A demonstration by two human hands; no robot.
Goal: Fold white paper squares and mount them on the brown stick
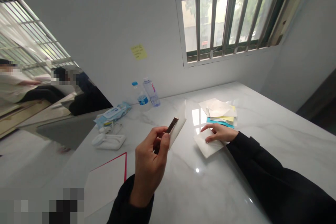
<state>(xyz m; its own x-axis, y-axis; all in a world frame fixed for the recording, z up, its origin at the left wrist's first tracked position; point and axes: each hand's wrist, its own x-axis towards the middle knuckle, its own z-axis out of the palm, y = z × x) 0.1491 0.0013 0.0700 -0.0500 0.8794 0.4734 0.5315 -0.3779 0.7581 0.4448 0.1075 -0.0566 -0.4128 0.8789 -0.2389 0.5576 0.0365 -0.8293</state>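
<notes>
My left hand is raised over the near middle of the table, its fingers closed. It pinches a dark brown flat strip together with a thin white paper piece, which stands nearly edge-on behind the strip. My right hand lies low at the right, thumb and fingers on a square white paper packet at the tabletop. Whether the packet is an envelope or folded sheets I cannot tell. Just beyond that hand lies a loose pile of papers, white, yellow and blue.
On the marble-patterned table, a wipes pack, white earphones and a white device lie left. A red-edged white sheet is nearer. Two bottles stand by the wall. Two people sit in the left background.
</notes>
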